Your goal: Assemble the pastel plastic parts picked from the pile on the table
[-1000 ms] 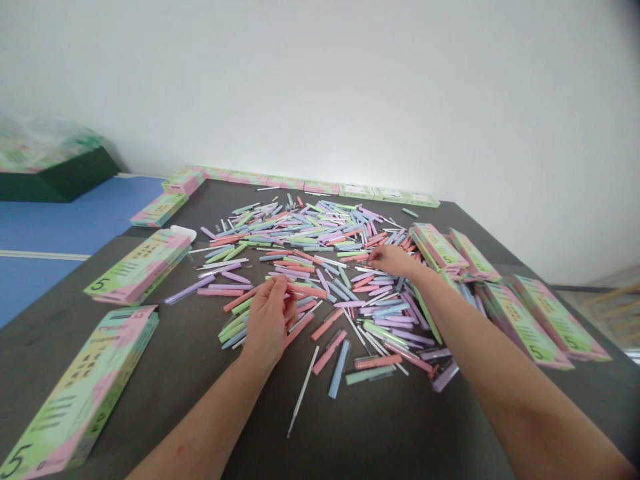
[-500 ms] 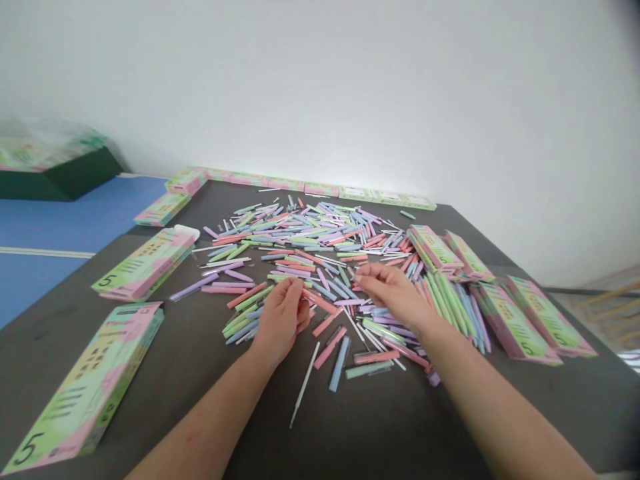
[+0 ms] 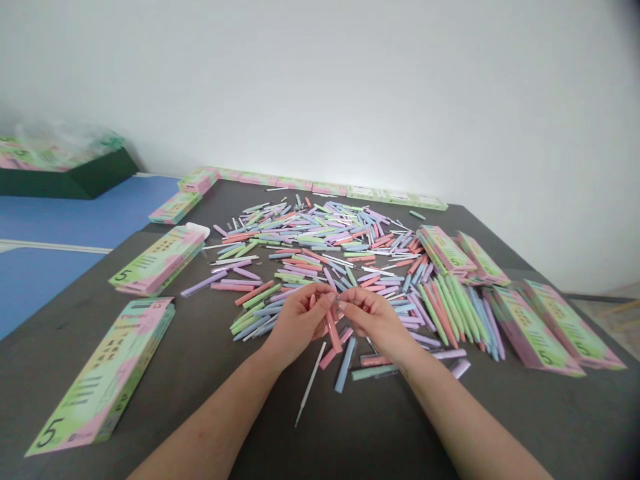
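Observation:
My left hand (image 3: 299,321) is closed around a coral-red pen part (image 3: 333,333), which slants down from its fingertips. Pinched together, the fingers of my right hand (image 3: 378,323) meet the left fingertips at the top of that part; whatever they grip is too small to make out. Below the hands a white pen refill (image 3: 311,385), a blue pen piece (image 3: 345,365) and a green pen piece (image 3: 373,372) lie on the dark table (image 3: 370,433). Beyond them spreads a loose heap of pastel pen parts (image 3: 310,233).
Light green pens (image 3: 457,308) lie side by side at the right, near several printed boxes (image 3: 543,330). More boxes stand at the left (image 3: 103,377) and along the back edge (image 3: 300,184). On a blue surface (image 3: 55,220) at far left sits a dark green bin (image 3: 75,179).
My right hand has come left and toward me to meet my left hand. The left hand has shifted slightly right, and the coral-red part now points downward. The view has turned slightly left.

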Tool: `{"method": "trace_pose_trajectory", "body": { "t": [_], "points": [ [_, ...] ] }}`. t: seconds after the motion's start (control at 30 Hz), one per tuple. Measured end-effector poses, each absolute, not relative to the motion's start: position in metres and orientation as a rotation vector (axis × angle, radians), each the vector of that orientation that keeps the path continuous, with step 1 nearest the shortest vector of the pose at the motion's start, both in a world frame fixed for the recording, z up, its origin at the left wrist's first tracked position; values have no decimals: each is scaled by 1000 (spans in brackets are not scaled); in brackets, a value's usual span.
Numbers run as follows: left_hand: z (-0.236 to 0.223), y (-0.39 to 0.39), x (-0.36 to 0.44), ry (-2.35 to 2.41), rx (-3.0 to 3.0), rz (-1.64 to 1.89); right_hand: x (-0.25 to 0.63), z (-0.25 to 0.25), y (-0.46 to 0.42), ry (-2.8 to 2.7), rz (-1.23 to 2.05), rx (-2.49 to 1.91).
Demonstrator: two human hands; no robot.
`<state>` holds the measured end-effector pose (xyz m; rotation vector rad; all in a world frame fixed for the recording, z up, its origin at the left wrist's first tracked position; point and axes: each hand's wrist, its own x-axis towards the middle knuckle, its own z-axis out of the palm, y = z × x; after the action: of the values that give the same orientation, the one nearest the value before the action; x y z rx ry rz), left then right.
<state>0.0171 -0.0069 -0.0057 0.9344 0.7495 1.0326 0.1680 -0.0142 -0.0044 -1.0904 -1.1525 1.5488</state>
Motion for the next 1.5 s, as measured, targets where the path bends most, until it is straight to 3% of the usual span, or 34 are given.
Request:
{"method": "trace_pose_trajectory", "body": {
  "t": [0.27,1.23,1.5],
  "points": [
    [-7,-2,14,756,840,1097,173,-5,-22,-772,1797,-915],
    [-3,-5,13,757,816,1081,171,-21,-22,-1020,1583,-908],
    [-2,-6,13,725,805,1080,175,-19,-21,-1333,1299,-976]
  ]
}}
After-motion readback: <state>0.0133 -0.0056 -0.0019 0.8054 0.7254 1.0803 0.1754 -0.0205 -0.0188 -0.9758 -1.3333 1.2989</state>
